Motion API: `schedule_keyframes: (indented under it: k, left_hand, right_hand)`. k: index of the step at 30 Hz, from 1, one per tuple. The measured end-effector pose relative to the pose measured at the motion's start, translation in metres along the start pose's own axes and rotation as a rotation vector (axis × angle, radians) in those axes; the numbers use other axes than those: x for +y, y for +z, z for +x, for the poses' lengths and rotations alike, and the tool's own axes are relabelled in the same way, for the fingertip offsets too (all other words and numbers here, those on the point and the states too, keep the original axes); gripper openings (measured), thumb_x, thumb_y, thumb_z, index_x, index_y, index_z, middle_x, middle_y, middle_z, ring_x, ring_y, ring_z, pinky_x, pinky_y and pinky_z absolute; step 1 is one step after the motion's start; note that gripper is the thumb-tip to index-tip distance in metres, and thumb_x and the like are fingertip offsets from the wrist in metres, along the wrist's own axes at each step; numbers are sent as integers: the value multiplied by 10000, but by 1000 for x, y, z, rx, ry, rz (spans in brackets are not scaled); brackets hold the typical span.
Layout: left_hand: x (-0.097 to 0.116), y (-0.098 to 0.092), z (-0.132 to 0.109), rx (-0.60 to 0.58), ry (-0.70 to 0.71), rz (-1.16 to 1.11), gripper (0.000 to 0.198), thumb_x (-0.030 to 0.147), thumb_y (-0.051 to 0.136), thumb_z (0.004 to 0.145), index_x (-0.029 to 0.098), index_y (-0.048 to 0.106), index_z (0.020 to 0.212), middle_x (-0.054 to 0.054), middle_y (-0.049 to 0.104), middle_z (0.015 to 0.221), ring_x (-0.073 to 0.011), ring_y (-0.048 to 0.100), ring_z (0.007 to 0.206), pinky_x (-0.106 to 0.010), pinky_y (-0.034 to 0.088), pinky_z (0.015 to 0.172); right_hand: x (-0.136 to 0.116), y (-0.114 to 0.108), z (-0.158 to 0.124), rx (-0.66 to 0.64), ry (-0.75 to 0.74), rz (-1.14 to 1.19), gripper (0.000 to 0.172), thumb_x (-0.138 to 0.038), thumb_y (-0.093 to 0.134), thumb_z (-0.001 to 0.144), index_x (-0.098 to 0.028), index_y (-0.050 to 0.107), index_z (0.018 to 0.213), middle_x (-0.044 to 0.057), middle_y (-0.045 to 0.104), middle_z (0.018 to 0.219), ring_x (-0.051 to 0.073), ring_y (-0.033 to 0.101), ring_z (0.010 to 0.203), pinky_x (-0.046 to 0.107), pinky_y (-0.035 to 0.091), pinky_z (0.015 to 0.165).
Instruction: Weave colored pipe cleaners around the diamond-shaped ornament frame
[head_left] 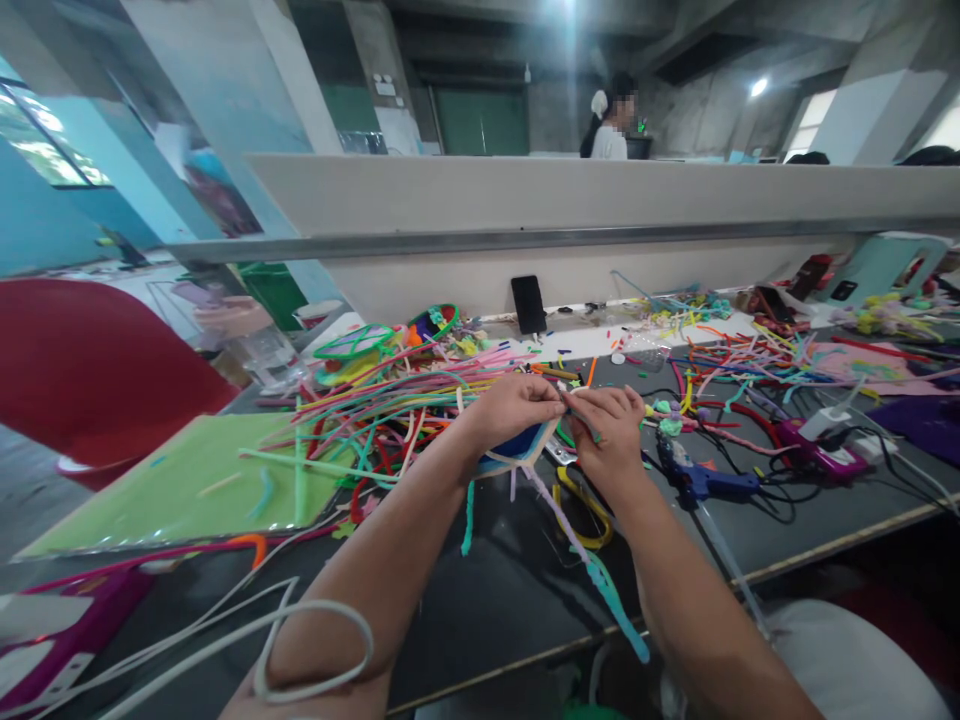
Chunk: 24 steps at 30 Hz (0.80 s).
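Observation:
My left hand [519,408] is closed in a pinch at the upper edge of a blue craft piece [523,446] with a cream pipe-cleaner border. The tips of my right hand [607,432] meet it there, also pinched; whatever lies between them is too small to make out. My fingers cover much of the piece. A lilac pipe cleaner [546,497] with a teal twisted end [619,608] trails from it toward the table's front edge. To the left hangs a short teal strand [469,520]. Below my right hand lies a bent yellow pipe cleaner [589,520].
Left of my hands, many loose pipe cleaners [390,395] partly cover a green sheet [172,490]. A blue glue gun [709,482] lies right, near a magenta power strip [817,450] with cables. A phone [529,304] leans against the divider [450,280]. A bottle [262,345] stands left.

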<state>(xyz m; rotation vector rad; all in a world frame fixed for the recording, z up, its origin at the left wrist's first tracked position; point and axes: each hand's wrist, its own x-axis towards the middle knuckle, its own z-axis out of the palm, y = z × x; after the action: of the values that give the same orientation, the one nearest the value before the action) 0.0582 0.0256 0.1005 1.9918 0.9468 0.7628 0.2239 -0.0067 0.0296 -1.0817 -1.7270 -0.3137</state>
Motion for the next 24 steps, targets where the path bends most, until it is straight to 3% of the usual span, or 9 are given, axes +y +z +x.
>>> schedule_keyframes:
  k: [8, 15, 18, 20, 22, 24]
  left_hand:
    - [-3, 5, 3, 48, 25, 220, 210, 310, 575, 759, 130, 659, 692, 3, 582, 598, -108, 504, 578, -217, 375, 564]
    - [-4, 9, 5, 68, 61, 281, 161, 260, 600, 735, 130, 666, 667, 1, 599, 602, -111, 525, 611, -199, 371, 561]
    - [-5, 10, 5, 56, 47, 252, 144, 246, 610, 722, 128, 669, 664, 4, 600, 595, -107, 524, 603, -196, 367, 556]
    - [-4, 10, 5, 38, 35, 219, 141, 239, 608, 722, 124, 664, 662, 6, 593, 581, -102, 515, 581, -196, 360, 546]
    - [-3, 11, 4, 19, 20, 181, 143, 237, 603, 726, 120, 657, 663, 7, 589, 575, -97, 509, 559, -197, 355, 534]
    - [-2, 10, 3, 1, 8, 142, 145, 240, 601, 728, 118, 654, 670, 7, 591, 577, -95, 510, 549, -198, 352, 527]
  right_hand:
    - [-2, 4, -1, -10, 83, -89, 117, -211, 589, 852, -261, 694, 856, 1, 721, 856, 178, 584, 888, 432, 187, 1016]
    - [-2, -1, 2, -155, 151, -40, 119, -211, 578, 823, -201, 631, 717, 26, 670, 749, 195, 547, 855, 446, 176, 1002]
    - [2, -2, 5, -273, 297, 196, 162, -230, 583, 790, -187, 589, 633, 5, 611, 666, 170, 518, 756, 413, 275, 925]
    - [5, -3, 6, -388, 470, 492, 222, -290, 574, 784, -182, 552, 592, -19, 523, 578, 138, 454, 631, 330, 350, 755]
    - [9, -3, 6, -466, 636, 800, 260, -360, 594, 765, -178, 537, 587, -37, 448, 538, 112, 373, 554, 271, 313, 606]
    - [11, -3, 6, -480, 739, 1010, 285, -399, 648, 722, -170, 542, 590, -42, 432, 539, 99, 342, 542, 253, 275, 559]
